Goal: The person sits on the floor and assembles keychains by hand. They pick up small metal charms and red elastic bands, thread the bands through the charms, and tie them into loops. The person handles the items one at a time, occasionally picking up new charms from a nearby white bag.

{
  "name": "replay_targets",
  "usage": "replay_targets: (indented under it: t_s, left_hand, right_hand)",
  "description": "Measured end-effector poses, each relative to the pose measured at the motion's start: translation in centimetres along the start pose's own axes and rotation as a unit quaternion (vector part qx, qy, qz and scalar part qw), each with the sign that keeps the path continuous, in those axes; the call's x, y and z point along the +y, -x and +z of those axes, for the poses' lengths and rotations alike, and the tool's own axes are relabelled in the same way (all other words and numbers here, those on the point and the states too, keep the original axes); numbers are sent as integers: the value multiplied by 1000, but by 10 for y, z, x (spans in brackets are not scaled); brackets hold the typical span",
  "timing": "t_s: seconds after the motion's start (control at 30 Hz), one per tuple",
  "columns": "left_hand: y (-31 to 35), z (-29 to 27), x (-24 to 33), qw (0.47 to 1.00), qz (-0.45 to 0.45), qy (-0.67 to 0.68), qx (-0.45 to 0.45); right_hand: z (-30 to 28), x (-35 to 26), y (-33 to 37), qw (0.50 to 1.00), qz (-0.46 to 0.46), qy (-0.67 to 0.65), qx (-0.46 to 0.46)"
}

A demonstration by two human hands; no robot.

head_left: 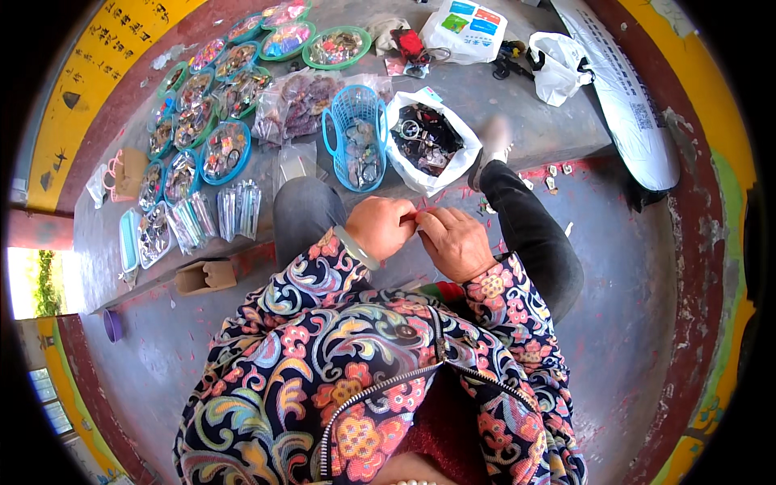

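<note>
My left hand (380, 226) and my right hand (456, 242) meet above the floor, between my knees. Their fingers pinch together on a tiny red piece (413, 215), mostly covered by the fingertips, so its kind does not show. Just beyond the hands, on the raised grey ledge, stands a blue plastic basket (360, 121) with small packaged trinkets inside. To its right sits an open white plastic bag (444, 179) filled with dark small items, some ring-shaped.
Several round baskets (226, 179) of small goods crowd the ledge at left, with packets of pens (239, 212) nearer. A cardboard box (205, 276) and purple cup (112, 326) stand on the floor. Clear bags (301, 105), white bags (558, 77) and a long banner (638, 121) lie farther off.
</note>
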State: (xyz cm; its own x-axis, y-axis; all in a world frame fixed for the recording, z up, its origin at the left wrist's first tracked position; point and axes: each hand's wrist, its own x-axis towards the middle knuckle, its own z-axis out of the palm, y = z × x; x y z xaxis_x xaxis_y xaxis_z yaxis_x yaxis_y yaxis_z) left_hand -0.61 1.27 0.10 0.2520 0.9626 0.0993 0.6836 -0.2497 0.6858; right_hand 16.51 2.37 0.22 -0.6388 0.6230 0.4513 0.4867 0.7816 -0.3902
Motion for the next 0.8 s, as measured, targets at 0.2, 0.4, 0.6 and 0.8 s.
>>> replay_targets:
  t_s: [0.2, 0.4, 0.6, 0.8]
  left_hand:
    - [0, 8, 0, 993, 73, -81, 40]
    - [-3, 15, -3, 991, 82, -99, 33]
    - [-2, 19, 0, 998, 44, -37, -10]
    - [-4, 26, -4, 995, 94, 12, -16]
  right_hand:
    - [10, 3, 6, 999, -4, 35, 15]
    - [13, 2, 12, 997, 11, 59, -43]
    - [18, 6, 18, 994, 29, 49, -94]
    - [27, 10, 24, 982, 78, 74, -157]
